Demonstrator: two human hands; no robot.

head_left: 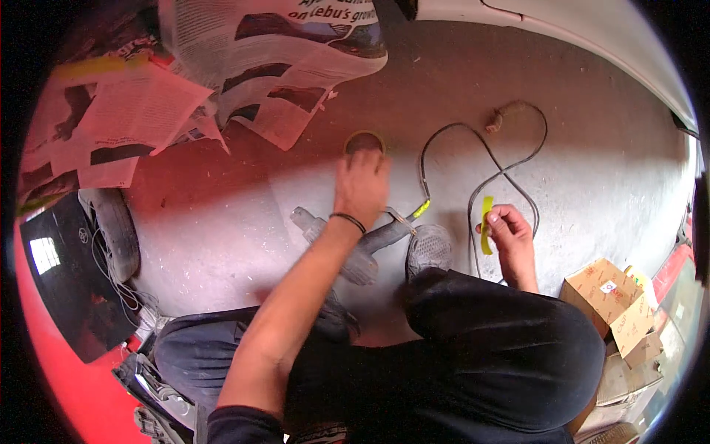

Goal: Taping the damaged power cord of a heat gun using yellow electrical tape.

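Observation:
My left hand (pixel 361 183) reaches forward over the concrete floor and touches a roll of yellowish tape (pixel 364 140) lying flat; whether the fingers grip it I cannot tell. My right hand (pixel 510 233) pinches a short strip of yellow tape (pixel 486 222), held upright. Between my hands lies a grey power tool (pixel 347 248) whose black cable (pixel 481 159) loops across the floor, with a band of yellow tape (pixel 421 209) wrapped on it near the tool. A black band sits on my left wrist. My knees in black trousers fill the lower view.
Sheets of newspaper (pixel 244 66) are spread at the upper left. A tyre (pixel 115 229) and a dark panel (pixel 63 274) lie at the left. Open cardboard boxes (pixel 617 303) stand at the right. A white car body (pixel 592 29) curves along the top right.

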